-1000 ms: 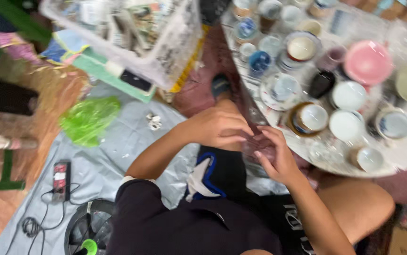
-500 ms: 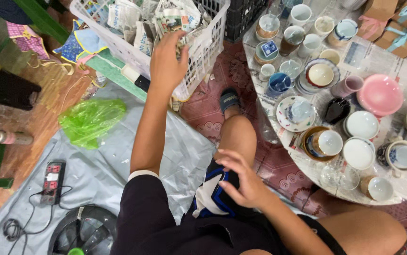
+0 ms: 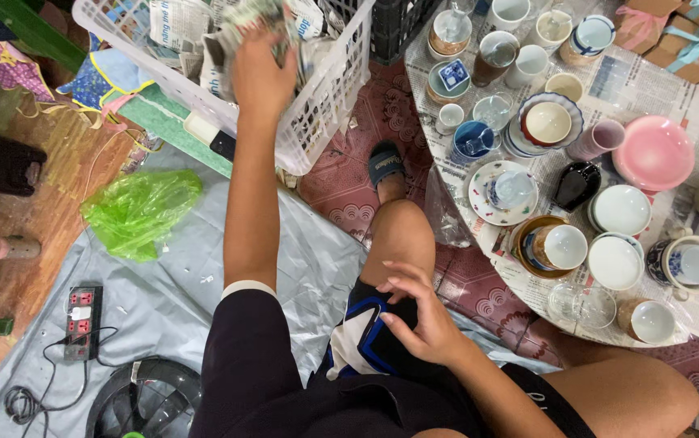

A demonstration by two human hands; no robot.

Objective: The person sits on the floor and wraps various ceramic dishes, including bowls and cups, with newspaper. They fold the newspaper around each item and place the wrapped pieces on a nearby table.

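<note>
My left hand [image 3: 262,71] reaches far forward into a white plastic basket [image 3: 329,97] full of crumpled newspaper [image 3: 179,28]. Its fingers are closed on a wad of that paper at the top of the view. My right hand [image 3: 418,316] hovers over my right thigh, against the dark shorts, with fingers spread and nothing in it. To the right stands a round table [image 3: 633,85] covered in newspaper. It carries several cups, saucers and bowls, among them a pink bowl [image 3: 654,152] and a blue cup [image 3: 474,139].
A green plastic bag [image 3: 140,211], a power strip [image 3: 80,321] with its cable and a black fan [image 3: 148,399] lie on the grey sheet to the left. A black crate [image 3: 402,24] stands behind the basket. Brown gift boxes [image 3: 678,32] sit top right. My sandalled foot [image 3: 385,166] is beside the table.
My hands were together at the table edge. The left then reached out to the basket and now sits deeper in it, closed on paper. The right dropped to my thigh.
</note>
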